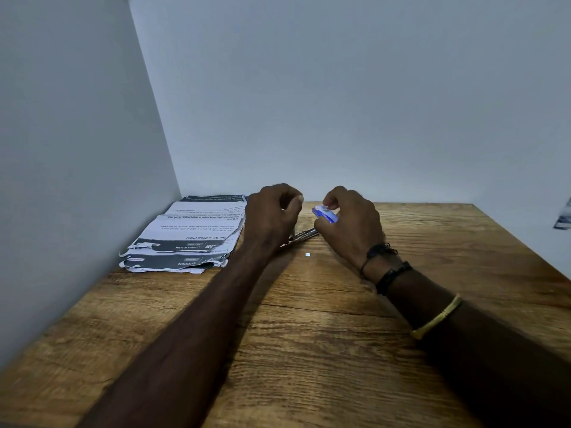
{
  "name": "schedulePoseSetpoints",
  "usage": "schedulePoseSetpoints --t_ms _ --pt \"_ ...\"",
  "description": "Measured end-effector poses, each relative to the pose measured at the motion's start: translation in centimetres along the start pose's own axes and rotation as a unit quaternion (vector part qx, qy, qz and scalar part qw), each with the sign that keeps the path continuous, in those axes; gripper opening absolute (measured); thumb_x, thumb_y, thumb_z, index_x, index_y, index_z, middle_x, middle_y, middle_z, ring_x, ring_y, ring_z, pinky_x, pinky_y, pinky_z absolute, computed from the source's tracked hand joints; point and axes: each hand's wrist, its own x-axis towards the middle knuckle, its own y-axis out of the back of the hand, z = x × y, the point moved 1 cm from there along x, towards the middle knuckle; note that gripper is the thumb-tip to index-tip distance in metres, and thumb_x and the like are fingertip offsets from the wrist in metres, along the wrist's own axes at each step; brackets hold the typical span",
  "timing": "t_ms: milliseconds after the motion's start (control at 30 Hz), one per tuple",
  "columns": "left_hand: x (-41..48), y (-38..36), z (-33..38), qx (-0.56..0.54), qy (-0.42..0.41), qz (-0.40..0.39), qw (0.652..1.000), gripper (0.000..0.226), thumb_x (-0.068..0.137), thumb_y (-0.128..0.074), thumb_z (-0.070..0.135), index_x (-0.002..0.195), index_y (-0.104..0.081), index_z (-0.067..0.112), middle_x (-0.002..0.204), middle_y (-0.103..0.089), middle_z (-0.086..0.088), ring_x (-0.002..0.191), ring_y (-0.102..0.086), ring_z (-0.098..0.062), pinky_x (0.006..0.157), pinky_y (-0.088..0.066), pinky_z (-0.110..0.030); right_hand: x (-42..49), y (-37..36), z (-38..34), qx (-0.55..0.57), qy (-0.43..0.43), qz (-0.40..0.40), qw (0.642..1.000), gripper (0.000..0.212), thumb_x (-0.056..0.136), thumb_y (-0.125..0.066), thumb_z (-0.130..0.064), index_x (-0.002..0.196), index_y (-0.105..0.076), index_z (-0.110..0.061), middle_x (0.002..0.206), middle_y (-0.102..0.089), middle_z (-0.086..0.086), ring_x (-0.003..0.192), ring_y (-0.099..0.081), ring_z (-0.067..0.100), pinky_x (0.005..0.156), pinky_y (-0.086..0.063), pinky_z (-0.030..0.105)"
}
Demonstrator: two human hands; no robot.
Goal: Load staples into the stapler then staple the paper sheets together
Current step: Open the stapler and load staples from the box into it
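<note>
A small blue and white staple box (pixel 324 214) is pinched in my right hand (pixel 349 223), raised a little above the wooden table (pixel 309 319). My left hand (pixel 272 220) hovers just left of it with fingers curled; I cannot tell if it holds anything. A metal stapler (pixel 304 235) lies flat on the table between and under both hands, mostly hidden. A stack of torn printed paper sheets (pixel 191 239) lies at the back left, beside my left hand.
A tiny white scrap (pixel 307 255) lies on the table near my right wrist. Grey walls close off the left side and the back. A blurred dark and white object (pixel 564 217) shows at the far right edge.
</note>
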Motion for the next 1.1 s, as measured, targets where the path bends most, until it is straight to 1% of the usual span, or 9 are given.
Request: schedulePoseSetpoints --t_ms 100,200,300,400,533,667,800,900,1100 --pt "-0.2 -0.1 1.0 -0.023 0.021 0.005 0.999 0.017 0.088 -0.070 0.034 0.089 -0.077 0.019 0.081 -0.077 0.006 0.073 -0.072 -0.007 0.073 -0.056 -0.027 0.0 0.0 -0.8 0.039 0.031 0.035 0.998 0.023 0.076 -0.072 -0.027 0.096 -0.061 -0.021 0.090 -0.068 -0.003 0.079 -0.063 0.017 0.061 -0.044 0.027" --pt "-0.4 -0.3 1.3 -0.106 0.083 -0.052 0.990 0.020 0.085 -0.075 0.037 0.085 -0.073 0.016 0.070 -0.077 -0.002 0.060 -0.074 -0.013 0.062 -0.059 -0.029 -0.1 -0.1 -1.3 0.064 0.043 0.048 0.996 0.023 0.079 -0.073 -0.029 0.096 -0.060 -0.022 0.087 -0.069 -0.005 0.077 -0.065 0.016 0.062 -0.052 0.029" --pt "-0.4 -0.2 1.1 -0.240 0.185 -0.091 0.949 0.026 0.079 -0.083 0.023 0.089 -0.069 0.004 0.077 -0.076 -0.020 0.059 -0.073 -0.022 0.058 -0.061 -0.034 -0.2 -0.1 -1.3 0.073 0.042 0.047 0.995 0.026 0.079 -0.072 -0.031 0.100 -0.061 -0.024 0.089 -0.072 -0.005 0.079 -0.068 0.016 0.065 -0.055 0.030" --pt "-0.3 0.1 0.7 -0.340 0.242 -0.107 0.903 0.025 0.080 -0.082 0.006 0.094 -0.063 -0.001 0.080 -0.073 -0.026 0.054 -0.070 -0.020 0.051 -0.057 -0.025 -0.3 -0.2 -1.2 0.082 0.059 0.032 0.994 0.029 0.078 -0.076 -0.027 0.104 -0.062 -0.021 0.094 -0.072 -0.002 0.086 -0.069 0.016 0.071 -0.059 0.035" --pt "-0.1 0.4 0.0 -0.374 0.283 -0.109 0.877 0.022 0.084 -0.078 0.004 0.099 -0.064 -0.003 0.077 -0.072 -0.019 0.058 -0.072 -0.018 0.058 -0.063 -0.027 -0.3 -0.2 -1.1 0.139 0.070 0.012 0.988 0.030 0.077 -0.079 -0.015 0.104 -0.067 -0.016 0.098 -0.072 0.001 0.091 -0.070 0.015 0.075 -0.063 0.038" --pt "0.2 0.3 -0.2 -0.388 0.303 -0.112 0.863 0.009 0.089 -0.072 0.005 0.084 -0.066 0.001 0.074 -0.071 -0.017 0.053 -0.070 -0.014 0.053 -0.059 -0.021 -0.4 -0.1 -1.0 0.163 0.091 0.019 0.982 0.025 0.078 -0.083 -0.016 0.101 -0.074 -0.013 0.096 -0.074 0.000 0.089 -0.071 0.015 0.077 -0.063 0.036" --pt "0.2 0.5 -0.1 -0.407 0.294 -0.136 0.854 0.017 0.087 -0.076 0.012 0.085 -0.060 0.006 0.072 -0.071 -0.011 0.057 -0.070 -0.015 0.056 -0.060 -0.024 -0.4 -0.2 -1.1 0.189 0.097 0.028 0.977 0.022 0.079 -0.083 -0.015 0.099 -0.076 -0.011 0.096 -0.075 0.001 0.091 -0.071 0.016 0.079 -0.063 0.038" --pt "0.1 0.7 0.0 -0.427 0.284 -0.134 0.848 0.023 0.085 -0.076 0.004 0.089 -0.054 0.005 0.069 -0.072 -0.010 0.059 -0.072 -0.016 0.056 -0.060 -0.026 -0.5 -0.3 -1.2 0.189 0.104 0.032 0.976 0.022 0.078 -0.084 -0.013 0.099 -0.076 -0.010 0.098 -0.075 0.005 0.094 -0.071 0.019 0.080 -0.062 0.041" --pt "0.2 0.9 -0.3 -0.420 0.292 -0.098 0.854 0.025 0.081 -0.081 0.007 0.093 -0.059 0.002 0.064 -0.072 -0.009 0.055 -0.071 -0.017 0.053 -0.059 -0.023 -0.7 0.1 -1.3 0.148 0.126 0.051 0.980 0.021 0.079 -0.084 -0.018 0.098 -0.076 -0.011 0.091 -0.072 0.003 0.082 -0.068 0.016 0.072 -0.061 0.035"
